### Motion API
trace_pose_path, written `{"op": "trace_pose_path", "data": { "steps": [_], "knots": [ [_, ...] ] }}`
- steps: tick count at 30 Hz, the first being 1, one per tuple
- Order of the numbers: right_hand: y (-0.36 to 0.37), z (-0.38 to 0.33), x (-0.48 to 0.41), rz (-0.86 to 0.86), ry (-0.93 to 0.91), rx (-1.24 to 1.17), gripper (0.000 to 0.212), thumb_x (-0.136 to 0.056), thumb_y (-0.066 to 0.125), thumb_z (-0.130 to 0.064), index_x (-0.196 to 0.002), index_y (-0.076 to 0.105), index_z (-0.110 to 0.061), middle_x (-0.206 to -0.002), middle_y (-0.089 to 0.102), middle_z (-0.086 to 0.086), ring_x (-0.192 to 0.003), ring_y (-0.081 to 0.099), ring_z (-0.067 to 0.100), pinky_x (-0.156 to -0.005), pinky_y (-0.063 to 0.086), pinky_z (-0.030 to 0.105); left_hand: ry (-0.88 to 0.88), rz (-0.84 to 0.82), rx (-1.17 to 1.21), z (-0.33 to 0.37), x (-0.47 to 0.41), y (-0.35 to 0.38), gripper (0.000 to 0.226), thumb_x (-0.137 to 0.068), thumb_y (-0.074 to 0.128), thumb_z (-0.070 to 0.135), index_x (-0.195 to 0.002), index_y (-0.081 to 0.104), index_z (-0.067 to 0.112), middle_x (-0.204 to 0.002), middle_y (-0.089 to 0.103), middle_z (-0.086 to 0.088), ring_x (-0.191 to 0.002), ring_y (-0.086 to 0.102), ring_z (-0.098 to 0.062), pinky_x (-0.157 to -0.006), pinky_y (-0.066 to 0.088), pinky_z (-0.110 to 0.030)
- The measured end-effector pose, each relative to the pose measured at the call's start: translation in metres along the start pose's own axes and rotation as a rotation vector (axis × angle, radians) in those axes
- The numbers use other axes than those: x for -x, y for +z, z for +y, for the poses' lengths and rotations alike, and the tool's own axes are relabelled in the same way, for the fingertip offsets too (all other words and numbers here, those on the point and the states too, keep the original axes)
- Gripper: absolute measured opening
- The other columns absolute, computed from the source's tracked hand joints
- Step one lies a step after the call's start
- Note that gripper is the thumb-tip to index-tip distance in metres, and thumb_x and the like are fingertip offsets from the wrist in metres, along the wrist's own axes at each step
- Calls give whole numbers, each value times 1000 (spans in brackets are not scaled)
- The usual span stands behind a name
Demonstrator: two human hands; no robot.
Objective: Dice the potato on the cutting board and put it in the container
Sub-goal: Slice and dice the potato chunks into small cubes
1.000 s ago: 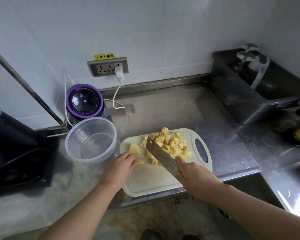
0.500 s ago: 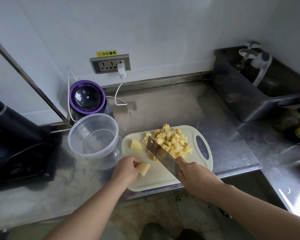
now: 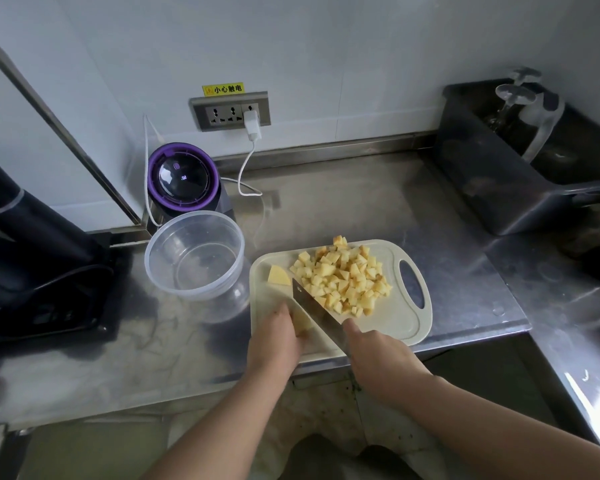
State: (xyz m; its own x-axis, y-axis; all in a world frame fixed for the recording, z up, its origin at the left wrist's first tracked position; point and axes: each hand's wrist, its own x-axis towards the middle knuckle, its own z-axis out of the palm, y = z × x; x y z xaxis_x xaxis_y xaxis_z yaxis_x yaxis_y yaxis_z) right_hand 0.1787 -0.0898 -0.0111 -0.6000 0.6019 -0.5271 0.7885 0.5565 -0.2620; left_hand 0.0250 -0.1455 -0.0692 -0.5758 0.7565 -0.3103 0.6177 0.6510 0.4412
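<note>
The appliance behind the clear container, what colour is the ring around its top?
Purple ring circling a dark glossy dome; the head view shows it.

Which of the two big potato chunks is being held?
The near chunk, gripped by the left hand beside the knife; the other wedge lies untouched farther back on the cutting board.

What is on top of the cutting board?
A pile of potato cubes, one wedge, and a knife in the right hand. The left hand covers most of another piece.
</note>
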Motion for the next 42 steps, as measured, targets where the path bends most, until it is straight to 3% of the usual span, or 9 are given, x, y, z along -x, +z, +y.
{"op": "trace_pose_path", "data": {
  "steps": [10, 15, 19, 23, 37, 42],
  "knots": [
    [-1, -3, 2, -31, -24, 56, 49, -99, 49, -10, -139, 26, -25, -80, 51, -2, -68, 57, 10, -59, 48, 20, -3, -27, 254, 1, 1, -5, 27, -94, 57, 26, -119, 61, 17, -113, 66, 3, -100, 61, -14, -77, 45, -23],
    [-9, -1, 3, 22, -12, 63, 47, -99, 44, -8, -138, 24, -25, -74, 49, -1, -65, 54, 11, -55, 44, 22, -40, -9, 256, -1, 1, -3, 25, -94, 56, 27, -119, 60, 21, -112, 65, 5, -96, 59, -14, -74, 44, -25],
    [-10, -8, 13, 4, -49, 82, 47, -98, 44, -5, -138, 25, -21, -76, 50, -1, -69, 56, 15, -61, 48, 27, -89, -2, 264, -1, -1, 0, 19, -93, 57, 23, -111, 60, 20, -105, 65, 1, -95, 61, -18, -75, 48, -28],
    [-5, -11, 16, -6, -54, 107, 53, -96, 47, -2, -140, 23, -20, -74, 47, -1, -69, 53, 15, -58, 43, 26, -98, 4, 263, -1, -2, 0, 11, -90, 59, 26, -100, 61, 21, -97, 65, 6, -94, 62, -18, -76, 48, -30],
    [-3, -11, 14, -35, -77, 116, 53, -99, 46, -7, -144, 21, -18, -72, 44, -2, -59, 43, 8, -48, 34, 18, -96, 5, 272, -2, -3, 1, 13, -89, 63, 29, -99, 61, 22, -98, 66, 7, -95, 62, -18, -76, 48, -29],
    [-2, -13, 6, -73, -90, 148, 49, -99, 48, -9, -142, 24, -17, -76, 45, -2, -70, 53, 12, -61, 46, 23, -88, 0, 258, 0, -3, -1, 13, -89, 62, 27, -101, 61, 22, -97, 64, 8, -95, 61, -16, -73, 44, -27]
  ]
}}
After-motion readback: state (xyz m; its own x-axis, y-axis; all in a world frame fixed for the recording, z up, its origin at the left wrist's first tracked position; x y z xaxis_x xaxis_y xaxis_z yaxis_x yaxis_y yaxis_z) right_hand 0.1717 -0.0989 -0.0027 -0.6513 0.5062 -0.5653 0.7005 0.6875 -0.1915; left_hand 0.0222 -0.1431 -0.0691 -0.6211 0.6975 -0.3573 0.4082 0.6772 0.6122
